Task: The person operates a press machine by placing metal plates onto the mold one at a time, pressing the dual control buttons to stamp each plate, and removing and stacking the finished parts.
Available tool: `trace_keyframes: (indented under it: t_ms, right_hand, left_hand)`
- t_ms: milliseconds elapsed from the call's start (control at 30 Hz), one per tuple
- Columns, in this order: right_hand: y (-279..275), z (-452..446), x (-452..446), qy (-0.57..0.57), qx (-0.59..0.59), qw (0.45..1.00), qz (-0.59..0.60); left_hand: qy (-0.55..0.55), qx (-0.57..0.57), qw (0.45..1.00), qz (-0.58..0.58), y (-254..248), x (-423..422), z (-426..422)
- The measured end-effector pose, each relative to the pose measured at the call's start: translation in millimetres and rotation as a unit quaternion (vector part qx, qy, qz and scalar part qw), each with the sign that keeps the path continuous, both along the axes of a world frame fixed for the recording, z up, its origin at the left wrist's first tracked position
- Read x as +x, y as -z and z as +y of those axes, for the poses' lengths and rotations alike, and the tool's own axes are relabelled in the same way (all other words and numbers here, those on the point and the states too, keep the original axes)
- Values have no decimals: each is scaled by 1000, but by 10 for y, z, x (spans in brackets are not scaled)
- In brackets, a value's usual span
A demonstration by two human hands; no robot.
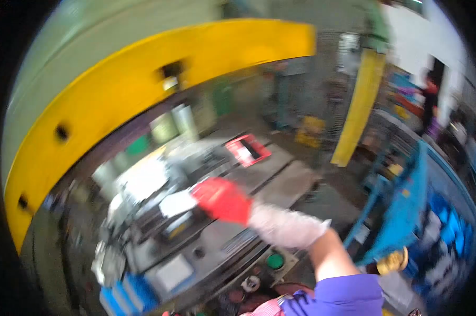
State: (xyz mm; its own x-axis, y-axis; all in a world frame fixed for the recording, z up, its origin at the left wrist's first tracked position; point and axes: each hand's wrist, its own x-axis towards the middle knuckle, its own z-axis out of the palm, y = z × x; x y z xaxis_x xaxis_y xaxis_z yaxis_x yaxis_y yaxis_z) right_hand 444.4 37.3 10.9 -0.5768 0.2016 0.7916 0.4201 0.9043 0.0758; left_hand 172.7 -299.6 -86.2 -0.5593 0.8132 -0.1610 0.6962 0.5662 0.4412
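Observation:
A red glove covers my right hand (pixel 222 200), which reaches over the machine bed (pixel 280 184) from the right. Its fingers are closed at the edge of a flat white piece (pixel 178 203); motion blurs the contact. Beyond it, shiny metal parts (pixel 143 179) sit on the machine. A red tray (pixel 248 150) with a dark item lies behind my hand. A white pad (pixel 174 272) lies near the front edge. My left hand is not in view.
A yellow beam (pixel 238 45) arches overhead. Near the front edge is a control panel with a green button (pixel 275 260). At right stands a blue bin (pixel 406 200) with blue pieces. A yellow post (pixel 359 108) and a distant person (pixel 430 102) are farther back.

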Motion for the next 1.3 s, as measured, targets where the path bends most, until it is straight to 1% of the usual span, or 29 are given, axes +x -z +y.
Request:
trace_keyframes:
  t_ms: [33,67,100,133,200,300,400,467,500,600,633,733,833,867,933,967,1033,1067,1133,1200,1233,1267,1300]
  right_hand:
    - [85,104,-97,-16,32,999,26]
    - [100,209,-183,-14,48,999,19]
    - [19,211,-224,-28,23,999,7]
    - [2,228,-257,-2,6,1000,-23]
    - [1,395,-468,22,11,998,-56]
    - [-41,748,-869,23,47,995,-86]
    - [47,1046,-1275,35,77,987,-135]
    - [93,1175,-1495,59,114,974,-188]
    - [131,1225,-1554,66,109,968,-217]
    - [239,1354,-1685,80,89,964,-239]
    - [241,1362,-1713,79,93,966,-226]
    - [207,1361,-1711,64,59,961,-261]
    - [-120,1266,-1573,13,-145,932,-332]
    - [-88,1401,-1558,-62,-186,918,-345]
    - [18,1694,-1542,-210,-263,870,-361]
    - [-159,1503,-1526,-179,-344,843,-372]
    - [-404,1080,-1612,-34,-313,869,-382]
    - [-414,933,-1673,39,-296,873,-385]
    - [-257,788,-1785,114,-203,889,-394]
    - [-198,751,-1862,149,-164,879,-421]
    - [-267,801,-1850,122,-212,884,-399]
    - [-349,840,-1816,94,-258,886,-374]
    - [-395,821,-1770,89,-267,901,-330]
  left_hand:
    - [13,33,998,43,336,-58,-342]
    - [-33,-21,999,22,545,-73,-563]
    - [-75,-57,996,9,756,-74,-764]
    - [-125,-90,988,2,1138,-72,-972]
    - [-180,-157,970,-42,1318,-46,-1083]
    - [-176,-53,983,27,1755,-30,-1365]
    - [-149,-75,979,113,1572,134,-1274]
    - [-159,-77,983,58,1591,120,-1283]
    - [-163,-77,983,30,1612,115,-1291]
    - [-162,-85,982,37,1758,130,-1373]
    - [-164,-86,982,31,1762,142,-1377]
    - [-167,-90,982,9,1727,200,-1374]
    - [-170,-93,981,-6,1673,215,-1324]
    - [-168,-95,981,-3,1698,199,-1312]
    - [-166,-98,981,1,1716,149,-1287]
    - [-165,-100,981,0,1726,130,-1272]
    - [-161,-101,982,3,1745,101,-1226]
    - [-156,-101,983,7,1750,95,-1189]
    - [-141,-92,986,17,1894,83,-1155]
    - [-125,-72,989,35,2134,18,-1138]
    - [-115,-104,987,35,2095,3,-1072]
    - [-117,-105,987,29,2143,-24,-1072]
    - [-119,-105,987,22,2224,-60,-1070]
